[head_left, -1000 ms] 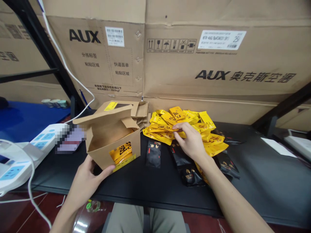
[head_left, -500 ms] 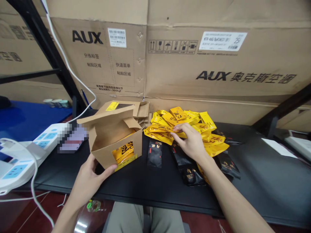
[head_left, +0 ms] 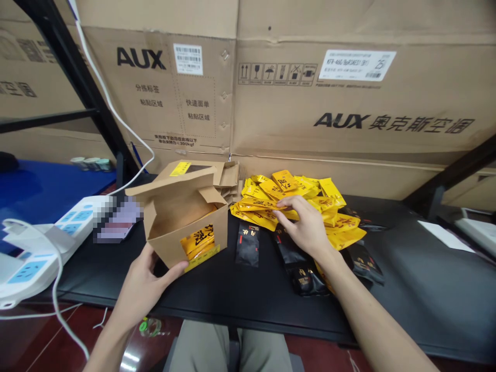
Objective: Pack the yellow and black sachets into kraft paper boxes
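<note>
While on kraft box (head_left: 166, 240) (left hand (head_left: 143, 287))

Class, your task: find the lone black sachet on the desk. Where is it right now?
In the head view, the black sachet lies on the black desk, between the kraft box on its left and the person's right hand.

Kraft box (head_left: 168, 240) open, yellow sachets (head_left: 335, 206) heaped (more inside).
</note>
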Tool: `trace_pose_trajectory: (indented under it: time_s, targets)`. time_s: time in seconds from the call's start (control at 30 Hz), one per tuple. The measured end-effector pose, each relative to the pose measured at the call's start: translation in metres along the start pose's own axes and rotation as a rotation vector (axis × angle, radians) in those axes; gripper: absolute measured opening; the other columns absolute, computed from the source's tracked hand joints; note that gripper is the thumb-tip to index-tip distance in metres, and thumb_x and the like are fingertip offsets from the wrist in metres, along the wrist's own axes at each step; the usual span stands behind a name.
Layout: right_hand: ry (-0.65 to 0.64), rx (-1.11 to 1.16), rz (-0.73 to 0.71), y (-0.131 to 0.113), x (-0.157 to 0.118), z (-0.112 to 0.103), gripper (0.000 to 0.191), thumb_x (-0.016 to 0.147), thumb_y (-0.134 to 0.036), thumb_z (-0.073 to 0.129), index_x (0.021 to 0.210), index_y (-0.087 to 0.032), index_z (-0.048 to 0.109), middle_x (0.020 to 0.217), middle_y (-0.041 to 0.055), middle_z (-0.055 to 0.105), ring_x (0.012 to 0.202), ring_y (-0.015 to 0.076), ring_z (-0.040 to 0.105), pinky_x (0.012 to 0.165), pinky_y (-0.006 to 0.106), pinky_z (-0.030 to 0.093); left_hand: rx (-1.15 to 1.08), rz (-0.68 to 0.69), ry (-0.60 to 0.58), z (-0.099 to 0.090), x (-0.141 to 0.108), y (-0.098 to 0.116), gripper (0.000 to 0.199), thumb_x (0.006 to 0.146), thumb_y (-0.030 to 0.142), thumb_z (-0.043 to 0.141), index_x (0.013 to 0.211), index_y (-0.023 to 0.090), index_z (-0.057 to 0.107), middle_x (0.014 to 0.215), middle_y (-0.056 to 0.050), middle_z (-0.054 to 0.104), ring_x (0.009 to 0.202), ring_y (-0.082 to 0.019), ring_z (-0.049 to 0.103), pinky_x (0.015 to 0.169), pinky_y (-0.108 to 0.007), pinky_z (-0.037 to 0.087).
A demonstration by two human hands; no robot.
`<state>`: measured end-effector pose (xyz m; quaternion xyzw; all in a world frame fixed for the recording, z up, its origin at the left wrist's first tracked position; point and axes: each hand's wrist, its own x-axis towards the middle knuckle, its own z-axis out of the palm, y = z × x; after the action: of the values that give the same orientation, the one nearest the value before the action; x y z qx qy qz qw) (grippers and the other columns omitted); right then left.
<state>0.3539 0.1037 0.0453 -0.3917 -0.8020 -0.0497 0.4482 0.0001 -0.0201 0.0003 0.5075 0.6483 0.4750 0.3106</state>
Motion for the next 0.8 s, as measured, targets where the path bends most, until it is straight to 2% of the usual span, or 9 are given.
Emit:
trace_pose_trajectory:
  time_s: [0.13, 0.23, 0.33, 0.4, 0.47, 0.53, 0.67, 0.8]
  targets:
    - [0.084, -0.010, 0.000, -0.001, 0.002, -0.003, 0.005, 0.095, -0.025, 0.069, 0.093, -0.021, 0.067, 0.093, 0.0067, 0.076, 0.090, 0.0219, 0.074, 0.083, 0.038, 0.060, 0.015, 0.014, -0.004, 0.000, 0.000, 0.001, 0.065, 0.072, 0.058, 0.085, 0.121, 0.023, 0.061, 0.128, -0.013, 0.078, 0.116, -0.033, 0.075, 0.103, -0.049, 0.061]
    - [0.259, 0.075, -0.050, -0.005, 0.007, -0.009, 0.003, 0.093, -0.023, 0.071, 0.094, -0.022, 0.068, 0.095, 0.0063, 0.076, 0.092, 0.0218, 0.074, 0.085, 0.040, 0.060, 0.026, 0.037, -0.004, 0.000, 0.000, 0.002, 0.063, 0.074, 0.058, 0.083, 0.122, 0.022, 0.061, 0.126, -0.013, 0.078, 0.114, -0.033, 0.076, 0.100, -0.048, 0.062]
    - [0.436, 0.170, -0.077, -0.022, 0.018, -0.022, 0.006, 0.092, -0.023, 0.072, 0.097, -0.024, 0.068, 0.094, 0.0063, 0.075, 0.092, 0.0220, 0.073, 0.084, 0.042, 0.061, 0.035, 0.071, -0.010, 0.001, 0.000, 0.003, 0.060, 0.076, 0.057, 0.082, 0.120, 0.022, 0.061, 0.125, -0.012, 0.078, 0.114, -0.033, 0.076, 0.098, -0.046, 0.063]
    - [0.477, 0.197, -0.109, -0.043, 0.030, -0.033, 0.006, 0.092, -0.025, 0.073, 0.097, -0.025, 0.068, 0.093, 0.0059, 0.075, 0.090, 0.0222, 0.073, 0.083, 0.043, 0.062, 0.052, 0.092, -0.015, 0.000, 0.000, 0.003, 0.058, 0.077, 0.057, 0.082, 0.119, 0.023, 0.061, 0.124, -0.011, 0.079, 0.112, -0.032, 0.077, 0.095, -0.044, 0.064]
    - [0.456, 0.207, -0.185, -0.066, 0.043, -0.045, 0.008, 0.092, -0.025, 0.073, 0.098, -0.027, 0.068, 0.094, 0.0045, 0.075, 0.089, 0.0215, 0.073, 0.081, 0.042, 0.062, 0.074, 0.103, -0.022, 0.000, -0.001, 0.004, 0.055, 0.078, 0.056, 0.081, 0.117, 0.023, 0.061, 0.121, -0.011, 0.079, 0.109, -0.032, 0.078, 0.093, -0.043, 0.064]
    - [0.376, 0.198, -0.292, -0.089, 0.058, -0.055, 0.010, 0.092, -0.024, 0.073, 0.100, -0.028, 0.069, 0.095, 0.0030, 0.075, 0.088, 0.0201, 0.073, 0.079, 0.039, 0.062, 0.091, 0.109, -0.031, -0.001, -0.001, 0.005, 0.052, 0.080, 0.055, 0.080, 0.116, 0.023, 0.061, 0.119, -0.010, 0.080, 0.107, -0.031, 0.078, 0.091, -0.042, 0.064]
    - [0.108, 0.028, -0.439, -0.123, 0.083, -0.063, 0.006, 0.096, -0.023, 0.067, 0.098, -0.028, 0.070, 0.100, 0.0011, 0.074, 0.089, 0.0162, 0.072, 0.080, 0.032, 0.061, 0.090, 0.116, -0.045, -0.001, -0.002, 0.009, 0.051, 0.081, 0.055, 0.078, 0.117, 0.024, 0.060, 0.119, -0.009, 0.079, 0.108, -0.030, 0.077, 0.093, -0.043, 0.063]
    - [-0.159, -0.066, -0.533, -0.145, 0.104, -0.057, 0.012, 0.102, -0.028, 0.058, 0.098, -0.026, 0.070, 0.102, 0.0005, 0.072, 0.091, 0.0141, 0.069, 0.081, 0.027, 0.058, 0.068, 0.141, -0.042, 0.000, -0.002, 0.011, 0.055, 0.079, 0.054, 0.079, 0.120, 0.025, 0.059, 0.122, -0.008, 0.079, 0.111, -0.030, 0.077, 0.097, -0.043, 0.062]
